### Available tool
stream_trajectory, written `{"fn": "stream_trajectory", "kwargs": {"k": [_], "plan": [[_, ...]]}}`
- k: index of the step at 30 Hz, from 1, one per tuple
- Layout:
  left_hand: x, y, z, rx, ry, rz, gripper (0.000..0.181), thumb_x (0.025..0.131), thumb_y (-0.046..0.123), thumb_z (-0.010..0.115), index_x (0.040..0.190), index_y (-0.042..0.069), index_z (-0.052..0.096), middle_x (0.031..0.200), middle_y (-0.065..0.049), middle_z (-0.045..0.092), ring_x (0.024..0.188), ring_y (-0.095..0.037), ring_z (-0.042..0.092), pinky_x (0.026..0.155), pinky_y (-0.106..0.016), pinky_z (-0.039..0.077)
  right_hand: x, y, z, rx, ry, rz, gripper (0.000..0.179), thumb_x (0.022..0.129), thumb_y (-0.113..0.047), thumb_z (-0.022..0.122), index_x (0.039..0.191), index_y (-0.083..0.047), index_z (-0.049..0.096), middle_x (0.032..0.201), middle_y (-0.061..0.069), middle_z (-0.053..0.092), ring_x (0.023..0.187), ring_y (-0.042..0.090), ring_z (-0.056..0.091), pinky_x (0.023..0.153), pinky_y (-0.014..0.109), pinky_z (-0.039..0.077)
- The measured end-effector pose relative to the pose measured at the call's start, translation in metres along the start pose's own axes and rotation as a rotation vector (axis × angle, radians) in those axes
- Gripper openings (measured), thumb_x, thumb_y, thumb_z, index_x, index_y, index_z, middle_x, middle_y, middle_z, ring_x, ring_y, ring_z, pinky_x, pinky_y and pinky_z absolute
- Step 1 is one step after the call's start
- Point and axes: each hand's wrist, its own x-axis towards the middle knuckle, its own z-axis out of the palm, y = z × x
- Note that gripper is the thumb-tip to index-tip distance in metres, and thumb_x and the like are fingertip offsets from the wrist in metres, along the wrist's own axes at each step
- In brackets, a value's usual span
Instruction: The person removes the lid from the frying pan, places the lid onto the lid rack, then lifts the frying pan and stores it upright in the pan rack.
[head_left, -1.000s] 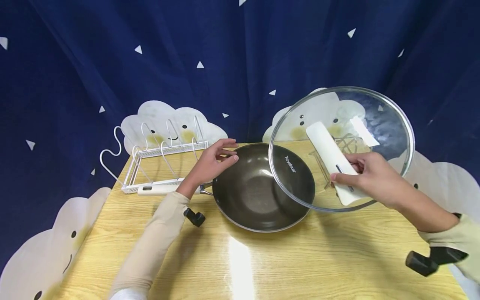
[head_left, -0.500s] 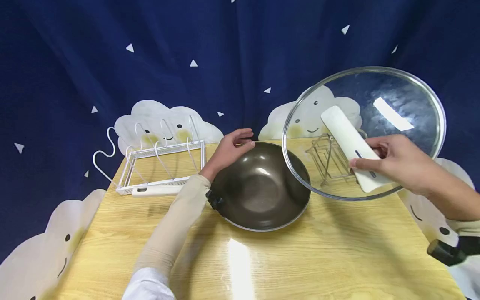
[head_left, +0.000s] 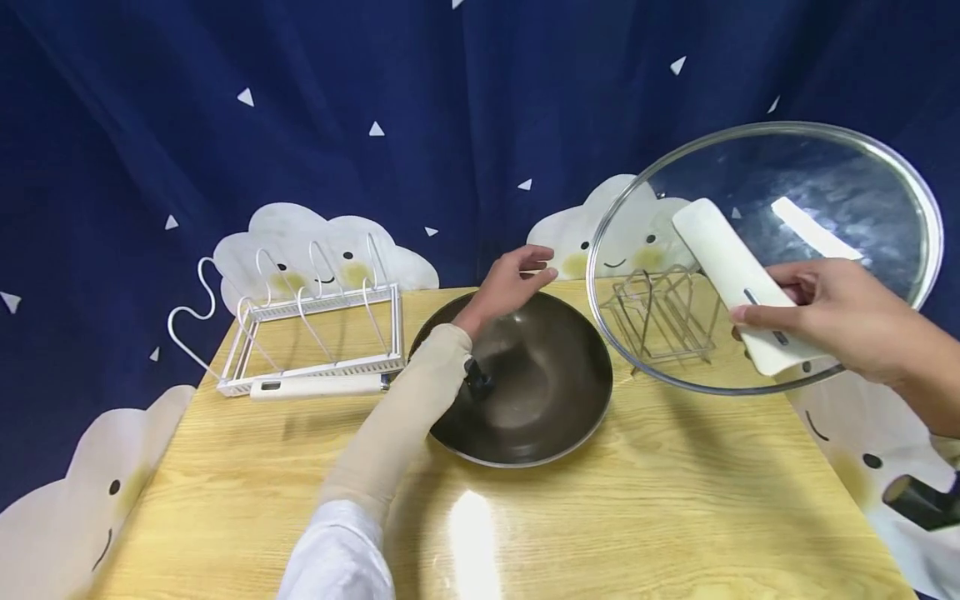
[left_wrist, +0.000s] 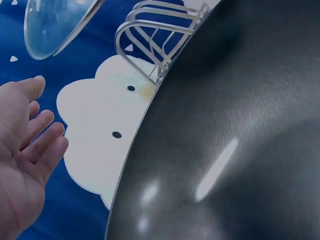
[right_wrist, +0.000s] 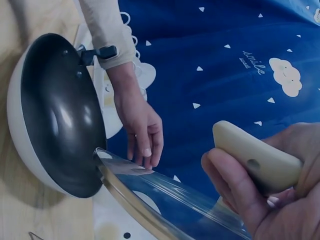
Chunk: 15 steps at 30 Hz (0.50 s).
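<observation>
Glass lid (head_left: 772, 237): tilted in the air over the right side of the wooden tabletop (head_left: 600, 517), beside the black wok (head_left: 540, 383).
Right hand (head_left: 832, 312): clamped on the lid's white grip (head_left: 720, 250).
Left hand (head_left: 513, 283): apart from the right, over the wok's far side, fingers loosely bent round nothing.
Step in hand: judged to be carrying the lid alongside the wok.
Next move: probably calls for a firm grip and a steady tilt.
Edges: right-wrist view puts lid rim near wok rim; contact uncertain. Small metal rack (left_wrist: 160, 25) stands behind the lid; white wire rack (head_left: 360, 364) lies left.
Open room: bare wood before the wok; curtain (head_left: 420, 67) rises close behind.
</observation>
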Motion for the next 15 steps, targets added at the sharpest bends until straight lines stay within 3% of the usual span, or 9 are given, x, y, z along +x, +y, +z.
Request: {"fn": "stream_trajectory", "kwargs": {"k": [8, 15], "plan": [[0.013, -0.013, 0.028, -0.028, 0.012, -0.019, 0.036, 0.103, 0.018, 0.063, 0.136, 0.004, 0.061, 0.138, -0.014, 0.063, 0.122, -0.024, 0.064, 0.098, -0.029, 0.052, 0.001, 0.012, -0.006, 0.001, 0.016, 0.023, 0.059, 0.096, -0.028, 0.074, 0.134, 0.012, 0.054, 0.093, 0.012, 0.072, 0.070, 0.014, 0.066, 0.057, 0.032, 0.054], [0.036, -0.013, 0.055, -0.013, -0.010, 0.040, 0.036, 0.102, 0.013, 0.063, 0.136, 0.001, 0.061, 0.139, -0.016, 0.063, 0.122, -0.028, 0.065, 0.098, -0.025, 0.052, 0.002, 0.019, -0.024, -0.066, 0.053, 0.055, 0.064, 0.095, -0.032, 0.074, 0.135, 0.014, 0.052, 0.095, 0.016, 0.072, 0.072, 0.017, 0.065, 0.057, 0.031, 0.052]]}}
